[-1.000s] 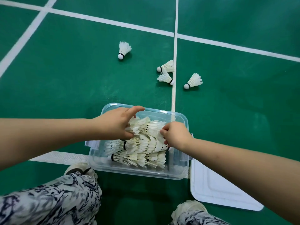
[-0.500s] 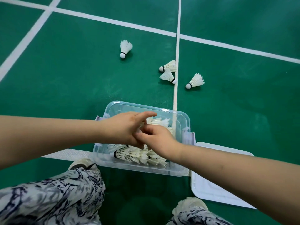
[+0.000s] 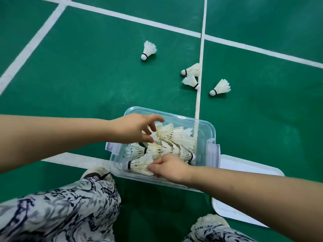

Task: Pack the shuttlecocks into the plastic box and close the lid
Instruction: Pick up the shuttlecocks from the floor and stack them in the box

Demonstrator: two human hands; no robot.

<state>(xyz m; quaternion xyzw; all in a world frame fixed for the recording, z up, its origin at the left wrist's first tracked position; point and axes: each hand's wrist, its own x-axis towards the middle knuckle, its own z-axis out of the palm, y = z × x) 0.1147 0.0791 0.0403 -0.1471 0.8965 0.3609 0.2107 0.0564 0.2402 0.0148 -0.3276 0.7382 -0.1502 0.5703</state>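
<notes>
Both bare forearms reach in from the sides and meet over the box (image 3: pixel 210 127), a clear tub standing open on the floor (image 3: pixel 87 75).

The left hand (image 3: pixel 132 128) comes in from the left with the wrist straight and the back of the hand up, held over the far left part of the box. Its fingers (image 3: pixel 158 118) are spread and loosely bent, the index stretched furthest forward and the thumb low beneath them. They grip nothing; whether the tips touch feathers cannot be told. Just under and beyond those fingers lies the pile (image 3: pixel 174 137) of shuttlecocks, filling most of the box.

The right hand (image 3: pixel 170 167) enters from the lower right, its forearm slanting across the box's near wall, knuckles up. Its fingers (image 3: pixel 151 169) curl leftward. Thumb and fingertips pinch the feather skirt of the near shuttlecock (image 3: pixel 138 165), which lies on its side along the near wall, its banded end pointing away from the hand.

Beneath the right forearm, beside the box, the white lid (image 3: pixel 248 167) lies flat. Well beyond both hands four loose shuttlecocks (image 3: pixel 148 49) lie on the floor: one ahead of the left hand, three further right by a white line (image 3: pixel 201 67).
</notes>
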